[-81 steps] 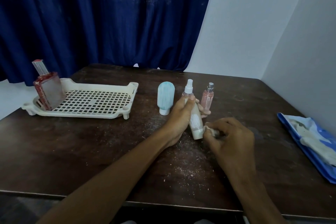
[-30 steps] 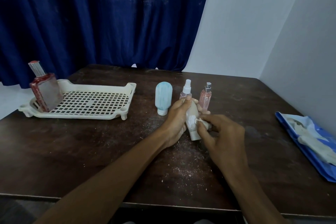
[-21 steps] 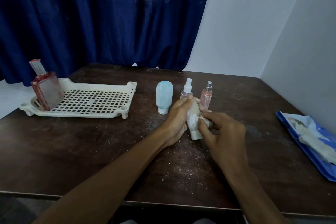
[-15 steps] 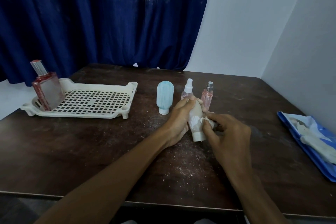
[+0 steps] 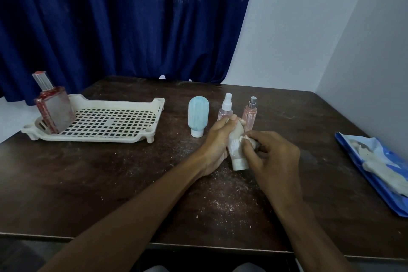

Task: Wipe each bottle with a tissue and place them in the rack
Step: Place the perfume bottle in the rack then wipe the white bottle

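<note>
**A:** Where is the bottle being cleaned right now?

**B:** The beige tube bottle [image 5: 235, 146] is at the middle of the dark wooden table [image 5: 110, 183], cap end down and tilted, just near of the two small spray bottles. The left hand [image 5: 215, 143] is clamped round its left side, thumb up by the rounded top. The right hand [image 5: 273, 159] is pinched shut on a small wad of tissue [image 5: 244, 138], pressed against the tube's right flank.

**A:** Anything different from a moment ago?

**B:** Yes. A couple of seconds back the tissue was down by the cap end; it has since travelled up to the middle of the body, and the tube has been turned slightly in the left grip (the hold itself has not let go). I read that as the wipe working its way along the surface, so this bottle is part done, not finished.

**A:** And the rest?

**B:** Only the red-edged glass perfume bottle [image 5: 54, 110] stands in the cream rack [image 5: 106, 137], at its far-left corner, unmoved throughout. The blue tube bottle [image 5: 198, 116], the white-capped pink spray bottle [image 5: 225, 107] and the silver-capped pink spray bottle [image 5: 250, 112] stand on the table, right of the rack. A blue tissue pack [image 5: 375, 172] lies at the right edge. By my count, four bottles remain to rack.
</note>
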Demonstrator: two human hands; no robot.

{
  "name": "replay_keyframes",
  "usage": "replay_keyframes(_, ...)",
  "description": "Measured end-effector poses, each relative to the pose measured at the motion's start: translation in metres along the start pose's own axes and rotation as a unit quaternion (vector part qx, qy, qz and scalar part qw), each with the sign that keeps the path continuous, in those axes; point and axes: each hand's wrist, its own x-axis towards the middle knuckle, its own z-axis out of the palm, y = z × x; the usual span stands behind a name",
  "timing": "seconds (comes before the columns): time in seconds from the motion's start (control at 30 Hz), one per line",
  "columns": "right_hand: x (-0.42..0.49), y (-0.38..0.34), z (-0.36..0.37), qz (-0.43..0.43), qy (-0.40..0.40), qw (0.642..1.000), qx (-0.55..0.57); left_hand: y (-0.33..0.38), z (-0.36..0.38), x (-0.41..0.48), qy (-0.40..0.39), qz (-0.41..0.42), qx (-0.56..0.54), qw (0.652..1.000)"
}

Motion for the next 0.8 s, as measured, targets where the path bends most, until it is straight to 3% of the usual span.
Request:
replay_keyframes(0.43, -0.0011, -0.0047, 0.002, -0.019, -0.009, 1.0, 0.007, -0.0007, -0.0019, 0.0002, -0.011, -0.007, 0.001, 1.0)
replay_keyframes(0.67, -0.0002, -0.0002, -0.0002, 0.018, 0.006, 1.0, 0.02, -0.0019, 0.001, 0.0013, -0.002, -0.003, -0.005, 1.0)
replay_keyframes(0.8, 0.0001, -0.0048, 0.0036, -0.014, -0.013, 1.0, 0.007, 0.0, 0.0, -0.0005, -0.006, -0.003, -0.001, 1.0)
